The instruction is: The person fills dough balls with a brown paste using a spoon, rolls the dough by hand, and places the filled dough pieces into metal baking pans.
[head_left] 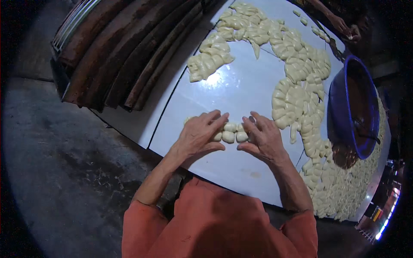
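Note:
Two short rows of small pale dough pieces (229, 136) lie side by side on the white tiled tabletop (206, 103), close in front of me. My left hand (200, 133) is curved over the left end of the rows, with its fingers on the far side and its thumb on the near side. At the right end my right hand (266, 139) grips the rows in the same way. A few pieces show between the hands; those beneath the palms are hidden.
Flattened, joined dough pieces (288, 101) spread across the table's far side and right. A blue basin (347, 107) with brown contents stands at right. Dark brown trays (124, 47) lean together at left. Another person's hands (346, 30) work at the far right.

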Tool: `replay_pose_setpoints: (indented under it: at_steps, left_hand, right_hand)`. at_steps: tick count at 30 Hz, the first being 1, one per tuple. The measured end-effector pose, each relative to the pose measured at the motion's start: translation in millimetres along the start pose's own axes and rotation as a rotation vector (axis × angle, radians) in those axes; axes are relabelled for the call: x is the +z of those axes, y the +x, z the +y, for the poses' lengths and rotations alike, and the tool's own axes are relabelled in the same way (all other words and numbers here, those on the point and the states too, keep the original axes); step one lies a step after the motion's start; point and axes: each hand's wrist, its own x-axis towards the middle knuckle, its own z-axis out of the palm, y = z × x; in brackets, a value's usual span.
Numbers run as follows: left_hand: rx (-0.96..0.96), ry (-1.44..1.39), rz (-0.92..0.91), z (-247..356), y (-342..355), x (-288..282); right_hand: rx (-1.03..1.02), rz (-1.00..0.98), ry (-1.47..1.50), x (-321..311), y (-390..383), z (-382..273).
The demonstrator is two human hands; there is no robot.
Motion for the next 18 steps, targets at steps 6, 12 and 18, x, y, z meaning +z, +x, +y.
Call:
replay_pose_setpoints:
  at_steps: [6,12,18]
  left_hand:
    - [-0.008,-0.158,-0.022,-1,9,20]
    - [-0.119,-0.323,-0.126,0,21,10]
    - [-0.109,-0.435,-0.223,14,14,-50]
  right_hand:
    - [-0.146,-0.027,-0.037,17,13,3]
    - [0.225,-0.148,0.433,-7,33,-29]
    - [0.310,-0.389,0.687,-16,45,-6]
